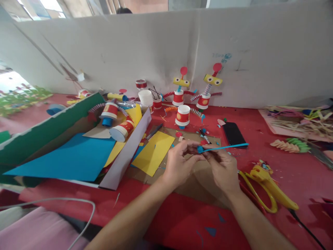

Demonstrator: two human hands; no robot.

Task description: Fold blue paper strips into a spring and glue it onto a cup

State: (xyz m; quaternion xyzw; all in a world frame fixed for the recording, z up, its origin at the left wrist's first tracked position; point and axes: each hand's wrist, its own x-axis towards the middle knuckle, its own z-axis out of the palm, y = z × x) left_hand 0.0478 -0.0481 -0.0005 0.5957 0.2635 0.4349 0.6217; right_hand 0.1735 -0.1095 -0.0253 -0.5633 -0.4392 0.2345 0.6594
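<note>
My left hand (pixel 181 162) and my right hand (pixel 221 166) meet over a brown cardboard sheet (pixel 192 177). Between their fingertips is a blue paper strip (pixel 226 147); its left end is pleated into a small folded stack, and its long flat tail sticks out to the right past my right hand. Both hands are closed in a pinch on it. Just beyond them stands a red and white paper cup figure (pixel 182 116) with orange and pale pleated arms. A yellow paper sheet (pixel 156 152) lies left of my left hand.
At left, a box (pixel 125 152) holds blue paper (pixel 70 156) and cup figures. Two finished-looking cup figures (pixel 178 97) stand by the grey partition (pixel 156 52). On the right are a black phone (pixel 235 133), yellow-handled scissors (pixel 270 201) and a yellow glue gun (pixel 275 187) with a cord.
</note>
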